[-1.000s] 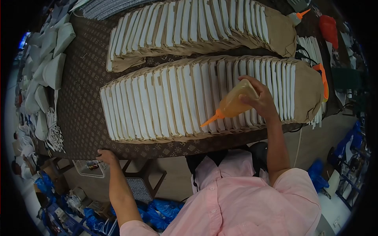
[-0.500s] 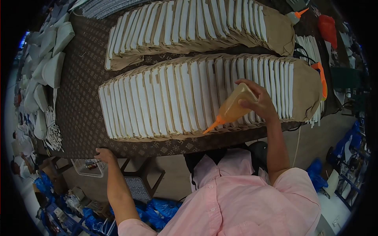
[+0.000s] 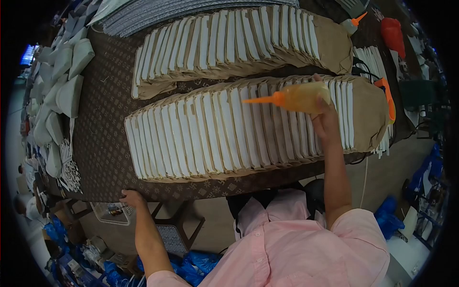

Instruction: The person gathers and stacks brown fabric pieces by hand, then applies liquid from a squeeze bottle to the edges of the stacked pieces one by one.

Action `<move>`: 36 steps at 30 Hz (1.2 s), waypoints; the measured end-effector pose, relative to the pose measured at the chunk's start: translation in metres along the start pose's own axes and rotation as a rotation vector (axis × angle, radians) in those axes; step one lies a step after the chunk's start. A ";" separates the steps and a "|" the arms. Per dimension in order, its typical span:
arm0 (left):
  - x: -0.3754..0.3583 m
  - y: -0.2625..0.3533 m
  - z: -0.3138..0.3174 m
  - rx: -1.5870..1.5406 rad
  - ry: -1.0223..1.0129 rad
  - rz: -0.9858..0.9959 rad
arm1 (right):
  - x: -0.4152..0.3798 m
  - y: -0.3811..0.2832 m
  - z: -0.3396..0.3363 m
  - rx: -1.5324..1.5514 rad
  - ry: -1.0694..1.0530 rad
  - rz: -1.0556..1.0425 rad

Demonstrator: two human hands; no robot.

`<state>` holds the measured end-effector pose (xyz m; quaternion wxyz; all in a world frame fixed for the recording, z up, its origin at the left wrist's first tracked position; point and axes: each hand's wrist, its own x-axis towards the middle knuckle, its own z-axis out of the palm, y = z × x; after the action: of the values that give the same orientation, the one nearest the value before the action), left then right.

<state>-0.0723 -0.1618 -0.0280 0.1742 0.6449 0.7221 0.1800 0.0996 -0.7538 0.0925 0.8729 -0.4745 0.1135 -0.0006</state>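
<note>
My right hand is closed round a squeeze bottle of yellowish liquid, holding it above the nearer row of overlapped paper bags. The bottle lies almost level, its orange nozzle pointing left; most of my fingers are hidden behind it. Each bag in that row shows a white strip, and the strips toward the left have glossy yellowish lines along their edges. At the near edge of the patterned tablecloth, my left hand grips the table edge, its fingers partly hidden.
A second row of bags lies behind the first. Grey-white folded pieces are piled at the left. Another orange-tipped bottle, a red object and orange-handled scissors are at the right. A stool stands below the table.
My right hand has lifted the squeeze bottle away from the near ends of the bags and turned it from tip-down to nearly level. My left hand stays at the table edge.
</note>
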 end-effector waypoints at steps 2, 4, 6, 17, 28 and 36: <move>0.000 0.000 -0.002 0.002 -0.017 -0.010 | 0.015 -0.001 -0.007 -0.055 0.022 -0.076; 0.005 -0.002 0.002 -0.008 -0.027 -0.025 | 0.025 -0.003 -0.010 -0.109 0.048 -0.152; 0.007 -0.005 0.004 -0.016 -0.033 -0.026 | 0.031 -0.002 -0.008 -0.111 0.099 -0.157; 0.015 -0.011 0.007 -0.034 -0.038 0.002 | 0.038 0.003 0.022 -0.651 0.155 -0.377; 0.003 -0.001 0.000 0.083 0.012 0.019 | 0.036 0.003 0.026 -0.683 0.109 -0.372; 0.001 0.001 -0.002 0.085 -0.016 -0.006 | 0.039 0.003 0.025 -0.690 0.058 -0.353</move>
<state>-0.0724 -0.1612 -0.0258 0.1528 0.6511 0.7295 0.1434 0.1420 -0.7362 0.0955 0.6449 -0.7522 0.0482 -0.1262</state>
